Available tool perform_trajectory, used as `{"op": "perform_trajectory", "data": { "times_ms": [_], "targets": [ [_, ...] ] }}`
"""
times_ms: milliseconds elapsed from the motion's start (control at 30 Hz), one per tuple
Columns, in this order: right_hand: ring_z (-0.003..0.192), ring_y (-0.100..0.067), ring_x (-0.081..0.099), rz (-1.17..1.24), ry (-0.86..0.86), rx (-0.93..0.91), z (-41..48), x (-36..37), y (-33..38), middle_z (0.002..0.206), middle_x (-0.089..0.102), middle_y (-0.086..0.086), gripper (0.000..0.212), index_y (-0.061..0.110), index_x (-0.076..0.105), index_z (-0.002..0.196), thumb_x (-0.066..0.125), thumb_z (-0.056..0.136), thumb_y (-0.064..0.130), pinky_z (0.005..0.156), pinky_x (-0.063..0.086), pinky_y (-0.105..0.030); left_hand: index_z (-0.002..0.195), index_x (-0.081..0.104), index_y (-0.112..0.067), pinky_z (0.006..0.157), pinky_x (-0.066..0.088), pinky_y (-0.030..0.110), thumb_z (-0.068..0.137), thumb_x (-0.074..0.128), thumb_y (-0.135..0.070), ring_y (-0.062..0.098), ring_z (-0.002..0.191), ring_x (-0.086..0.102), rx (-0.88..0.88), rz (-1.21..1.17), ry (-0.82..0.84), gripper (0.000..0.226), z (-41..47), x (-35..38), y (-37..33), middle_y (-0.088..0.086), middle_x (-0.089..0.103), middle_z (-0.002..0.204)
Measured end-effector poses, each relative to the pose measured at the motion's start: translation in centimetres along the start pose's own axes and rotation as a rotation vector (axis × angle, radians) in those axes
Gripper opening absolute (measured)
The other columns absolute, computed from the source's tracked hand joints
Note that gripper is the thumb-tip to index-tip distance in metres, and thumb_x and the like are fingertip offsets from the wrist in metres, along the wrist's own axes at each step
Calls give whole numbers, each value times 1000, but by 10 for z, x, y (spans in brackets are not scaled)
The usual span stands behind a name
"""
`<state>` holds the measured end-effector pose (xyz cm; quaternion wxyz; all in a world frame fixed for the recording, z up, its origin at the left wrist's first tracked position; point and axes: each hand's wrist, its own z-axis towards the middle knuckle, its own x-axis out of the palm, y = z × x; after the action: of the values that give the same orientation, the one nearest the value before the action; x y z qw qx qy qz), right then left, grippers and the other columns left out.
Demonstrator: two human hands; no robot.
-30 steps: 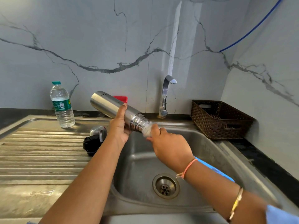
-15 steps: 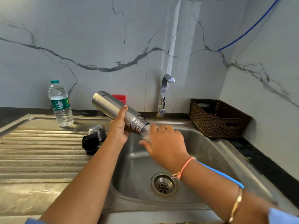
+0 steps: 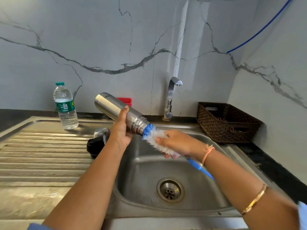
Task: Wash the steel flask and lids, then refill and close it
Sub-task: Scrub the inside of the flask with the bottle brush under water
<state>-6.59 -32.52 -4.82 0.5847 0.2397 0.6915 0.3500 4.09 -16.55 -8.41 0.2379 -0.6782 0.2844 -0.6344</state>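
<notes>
My left hand [image 3: 121, 130] grips the steel flask [image 3: 114, 108] round its middle and holds it tilted over the sink basin [image 3: 142, 176], mouth pointing down to the right. A bottle brush [image 3: 155, 137] with blue and white bristles has its tip at the flask's mouth. My right hand [image 3: 177, 143] holds the brush by its bristled part, and the blue handle runs back under my wrist. The steel lid [image 3: 101, 132] and the black lid [image 3: 94, 146] lie on the draining board beside the basin.
A plastic water bottle [image 3: 65, 107] stands at the back of the draining board [image 3: 41, 155]. The tap [image 3: 171, 98] rises behind the basin, with no water running. A brown woven basket [image 3: 227, 122] sits at the back right. A red container [image 3: 127, 101] shows behind the flask.
The brush has slid out of the flask, so much more of its bristles shows. My right hand has pulled back to the right. The flask stays in my left hand.
</notes>
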Motion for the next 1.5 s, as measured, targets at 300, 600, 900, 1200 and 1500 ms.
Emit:
{"op": "perform_trajectory", "data": {
  "times_ms": [300,600,900,1200,1500],
  "targets": [
    [65,-25,64,-1256,-628,-73,13,49,-4,88,64,-11,56,4,59,115,75,74,40,45,41,-28,102,51,-9,82,55,45,79,73,-26,26,86,67,-9,83,-26,36,-3,11,10,13,65,94],
    [60,-13,60,290,69,-11,7,-4,-1,72,64,-3,24,9,64,92,64,88,32,58,51,-26,100,52,-10,72,59,41,82,69,-29,24,77,67,-78,-45,57,32,-7,7,1,11,69,76],
    [95,-30,61,-1087,-529,-130,-10,32,12,120,50,-14,80,7,24,143,67,84,38,64,49,-36,108,50,-9,84,55,44,79,74,-29,26,93,67,-28,46,26,42,-4,12,0,12,66,96],
    [84,-35,63,-875,-668,-364,19,30,10,108,61,-15,42,4,55,121,63,82,14,65,49,-36,134,43,-7,60,57,37,76,76,-20,23,80,68,13,-64,125,68,-10,23,-15,14,64,108],
    [69,-19,60,488,-141,-65,32,-6,21,84,65,-8,17,8,61,103,57,94,21,75,50,-39,126,32,-16,76,57,47,78,75,-15,28,87,66,109,0,35,65,-1,45,-25,14,57,107]
  ]
}}
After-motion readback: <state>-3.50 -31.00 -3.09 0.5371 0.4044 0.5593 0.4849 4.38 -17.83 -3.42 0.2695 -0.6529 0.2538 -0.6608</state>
